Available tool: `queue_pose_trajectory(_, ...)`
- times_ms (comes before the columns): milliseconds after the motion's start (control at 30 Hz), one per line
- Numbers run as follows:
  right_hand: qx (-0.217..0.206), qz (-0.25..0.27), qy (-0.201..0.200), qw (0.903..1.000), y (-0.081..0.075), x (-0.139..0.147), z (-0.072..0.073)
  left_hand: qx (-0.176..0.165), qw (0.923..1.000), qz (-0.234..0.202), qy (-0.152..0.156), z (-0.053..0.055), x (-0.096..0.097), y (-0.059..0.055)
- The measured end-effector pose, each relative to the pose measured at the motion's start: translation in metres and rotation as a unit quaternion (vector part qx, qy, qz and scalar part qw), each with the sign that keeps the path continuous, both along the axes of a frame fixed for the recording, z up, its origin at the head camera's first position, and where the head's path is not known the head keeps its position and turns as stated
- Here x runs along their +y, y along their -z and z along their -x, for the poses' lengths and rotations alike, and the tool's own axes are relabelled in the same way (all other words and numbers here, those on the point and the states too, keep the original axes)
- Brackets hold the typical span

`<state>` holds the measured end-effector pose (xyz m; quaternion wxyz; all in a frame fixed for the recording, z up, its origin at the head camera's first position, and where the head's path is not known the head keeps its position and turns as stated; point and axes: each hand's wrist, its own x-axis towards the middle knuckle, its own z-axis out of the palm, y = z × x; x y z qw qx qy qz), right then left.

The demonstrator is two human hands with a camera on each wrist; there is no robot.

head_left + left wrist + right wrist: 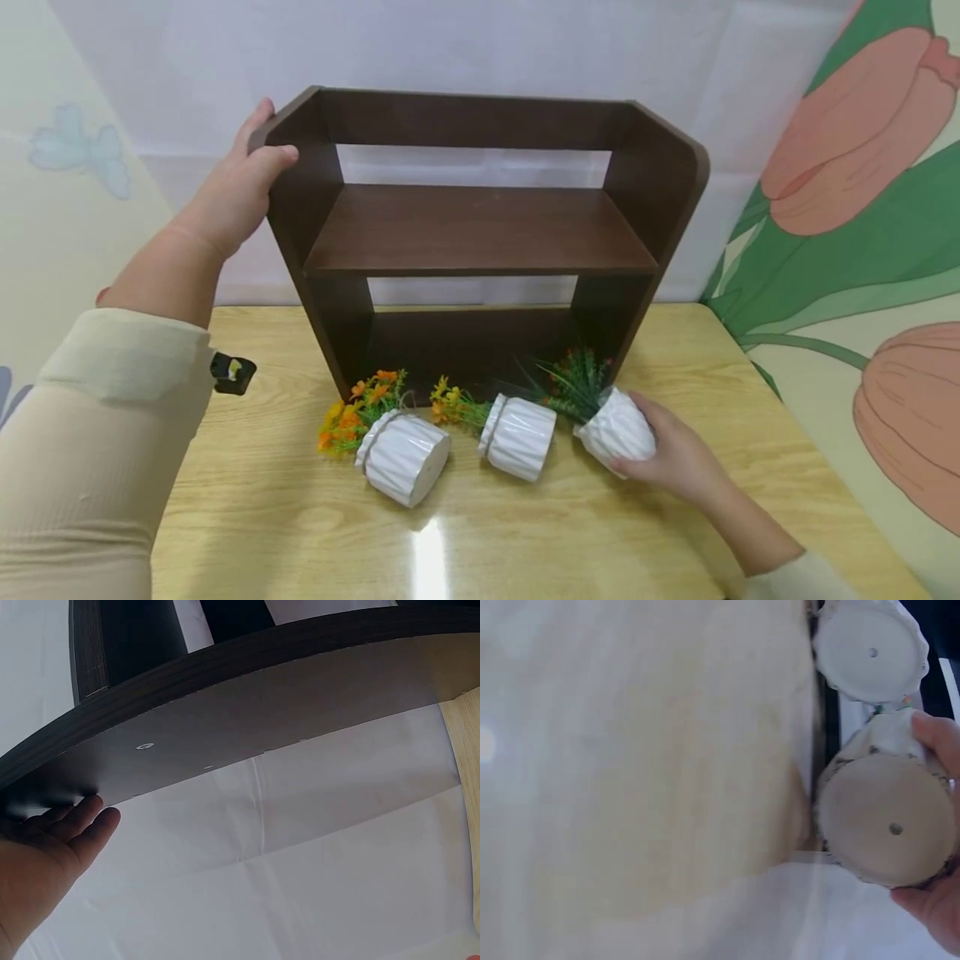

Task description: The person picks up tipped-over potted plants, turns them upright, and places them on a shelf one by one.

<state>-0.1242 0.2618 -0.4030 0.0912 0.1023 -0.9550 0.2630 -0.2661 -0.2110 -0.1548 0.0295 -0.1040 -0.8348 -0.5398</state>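
Table (247,475): glossy pale wood grain.
Shelf (480,229): dark brown, two-tiered; left hand (236,187) grips its left side panel.
White pots (519,437): pair, fluted, tipped, obstructing shelf's front.
Held pot (618,429): ribbed, tilted near shelf's right end; right hand (671,454) grips it.

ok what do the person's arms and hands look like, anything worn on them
The left hand and right hand are ungloved. A pale beige fabric left sleeve ends in a broad cuff, with a small black piece bearing a yellowish mark beside it. The pale right sleeve only partly shows.
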Motion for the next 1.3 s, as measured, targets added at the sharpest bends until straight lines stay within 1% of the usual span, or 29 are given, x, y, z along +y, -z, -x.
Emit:
queue_pose_trajectory(133, 0.003, 0.026, 0.019, 0.9995, 0.005, 0.000, -0.003, 0.000, 0.9999, 0.007, -0.008, -0.001, -0.003, -0.001)
queue_pose_trajectory(233, 0.008, 0.042, 0.027, 0.9987, 0.008, 0.001, -0.004, -0.002, 1.0000, 0.004, -0.009, -0.001, -0.005, -0.002)
queue_pose_trajectory(367, 0.011, 0.060, 0.026, 0.9978, 0.013, 0.006, -0.004, -0.005, 0.9999, -0.001, -0.010, -0.002, -0.007, -0.002)
queue_pose_trajectory(467, 0.004, 0.074, 0.024, 0.9970, 0.017, 0.011, -0.004, -0.002, 0.9999, -0.001, -0.012, -0.003, -0.007, -0.002)
queue_pose_trajectory(567, -0.003, 0.084, 0.025, 0.9961, 0.019, 0.015, -0.005, 0.001, 0.9999, 0.000, -0.011, -0.003, -0.006, -0.001)
queue_pose_trajectory(767, 0.007, 0.103, 0.018, 0.9944, 0.019, 0.019, -0.007, 0.000, 0.9999, 0.001, -0.013, -0.003, -0.006, -0.001)
queue_pose_trajectory(900, -0.011, 0.099, 0.019, 0.9948, 0.017, 0.020, -0.009, -0.003, 0.9999, 0.003, -0.014, -0.003, -0.008, 0.000)
queue_pose_trajectory(1033, -0.038, 0.090, 0.029, 0.9947, 0.013, 0.021, -0.012, 0.000, 0.9999, -0.006, -0.009, -0.002, -0.010, 0.001)
queue_pose_trajectory(1133, -0.051, 0.087, 0.035, 0.9943, 0.011, 0.021, -0.015, 0.002, 0.9999, -0.010, -0.005, -0.002, -0.011, 0.001)
queue_pose_trajectory(1300, -0.056, 0.108, 0.036, 0.9919, 0.011, 0.021, -0.019, -0.002, 1.0000, -0.009, -0.004, -0.002, -0.013, 0.001)
